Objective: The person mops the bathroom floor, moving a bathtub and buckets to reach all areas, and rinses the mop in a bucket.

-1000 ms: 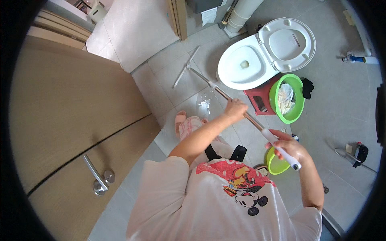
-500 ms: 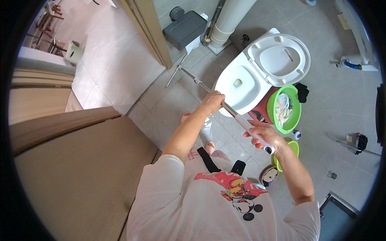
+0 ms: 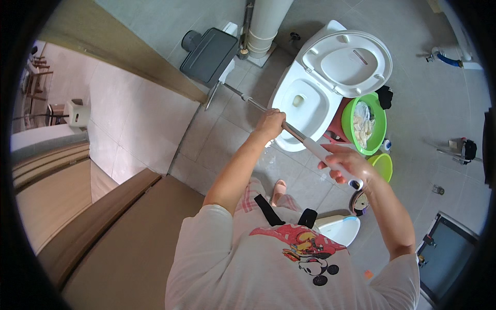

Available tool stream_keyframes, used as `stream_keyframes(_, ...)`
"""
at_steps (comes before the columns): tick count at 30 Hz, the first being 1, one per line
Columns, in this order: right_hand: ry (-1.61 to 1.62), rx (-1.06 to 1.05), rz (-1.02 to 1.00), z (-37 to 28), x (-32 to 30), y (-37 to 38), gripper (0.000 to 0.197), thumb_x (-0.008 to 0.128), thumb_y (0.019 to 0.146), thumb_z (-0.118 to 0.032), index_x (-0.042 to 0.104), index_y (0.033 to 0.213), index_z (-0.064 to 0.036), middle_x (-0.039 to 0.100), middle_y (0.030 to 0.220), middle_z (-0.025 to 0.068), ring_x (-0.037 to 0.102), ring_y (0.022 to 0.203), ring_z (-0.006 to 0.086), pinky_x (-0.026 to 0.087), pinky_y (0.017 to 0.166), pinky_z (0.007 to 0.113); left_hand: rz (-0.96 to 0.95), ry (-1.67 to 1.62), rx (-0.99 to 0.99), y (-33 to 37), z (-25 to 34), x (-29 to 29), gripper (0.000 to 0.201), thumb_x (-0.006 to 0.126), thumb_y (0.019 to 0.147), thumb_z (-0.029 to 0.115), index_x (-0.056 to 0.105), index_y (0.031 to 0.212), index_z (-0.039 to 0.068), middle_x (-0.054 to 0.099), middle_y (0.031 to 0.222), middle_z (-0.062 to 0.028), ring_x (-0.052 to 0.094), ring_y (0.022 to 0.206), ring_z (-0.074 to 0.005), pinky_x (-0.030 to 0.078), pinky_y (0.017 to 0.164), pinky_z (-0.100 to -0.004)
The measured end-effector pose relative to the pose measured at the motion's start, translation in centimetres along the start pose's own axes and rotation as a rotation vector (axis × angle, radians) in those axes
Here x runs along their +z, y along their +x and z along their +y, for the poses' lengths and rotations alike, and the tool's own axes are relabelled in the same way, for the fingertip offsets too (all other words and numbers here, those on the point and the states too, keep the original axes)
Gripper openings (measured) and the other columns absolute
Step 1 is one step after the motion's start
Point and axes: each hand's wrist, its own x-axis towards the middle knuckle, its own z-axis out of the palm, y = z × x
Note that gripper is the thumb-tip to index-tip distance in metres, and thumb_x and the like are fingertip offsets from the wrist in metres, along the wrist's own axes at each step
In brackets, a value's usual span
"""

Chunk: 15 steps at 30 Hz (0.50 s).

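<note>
I hold a long-handled floor squeegee (image 3: 297, 133) slantwise in both hands, its thin head (image 3: 212, 96) down on the tiles at the far left. My left hand (image 3: 271, 124) is wrapped round the metal pole. Lower and to the right, my right hand (image 3: 349, 164) has the white grip between thumb and fingers, with the grip's end sticking out past the palm. The squeegee head lies beside a dark grey bin (image 3: 209, 57) near the doorway, and part of it is hidden by the bin. The pole passes in front of the white toilet (image 3: 279, 101), whose lid is up.
A green basin (image 3: 381, 135) with cloths rests on a red stool (image 3: 337, 126) right of the toilet. Nearer are a yellow-green basin (image 3: 382, 168) and a white basin (image 3: 349, 231). A white pipe (image 3: 266, 26) rises behind; the wooden door frame (image 3: 134, 51) and door stand left.
The squeegee head has moved left, up against the bin. My view has shifted, and a white basin now shows near my waist. Both hands keep their hold on the squeegee.
</note>
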Motion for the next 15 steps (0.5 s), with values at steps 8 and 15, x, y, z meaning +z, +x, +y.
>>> stream_keyframes(8,0.224,0.052,-0.02,-3.0,-1.5,1.1,0.049,0.047,0.078,-0.006,0.033,0.124,0.0018,0.054,0.087,0.0128,0.043,0.046,0.0061,0.036,0.035,0.016,-0.016,-0.038,-0.028,3.1,-0.6,-0.8,0.011,0.057,0.068,0.005,0.061,0.079,0.005,0.058,0.083,-0.014,0.055,0.087,-0.0292,0.043,0.076,-0.0376)
stream_keyframes(15,0.478,0.097,-0.016,1.2,-1.8,-1.9,0.056,0.046,0.078,-0.003,0.023,0.129,0.0027,0.052,0.089,0.0153,0.041,0.047,0.0071,0.036,0.035,0.017,-0.147,0.109,0.069,1.0,2.2,1.8,0.009,0.058,0.067,0.007,0.064,0.073,0.011,0.06,0.08,-0.0107,0.058,0.081,-0.0253,0.046,0.071,-0.0352)
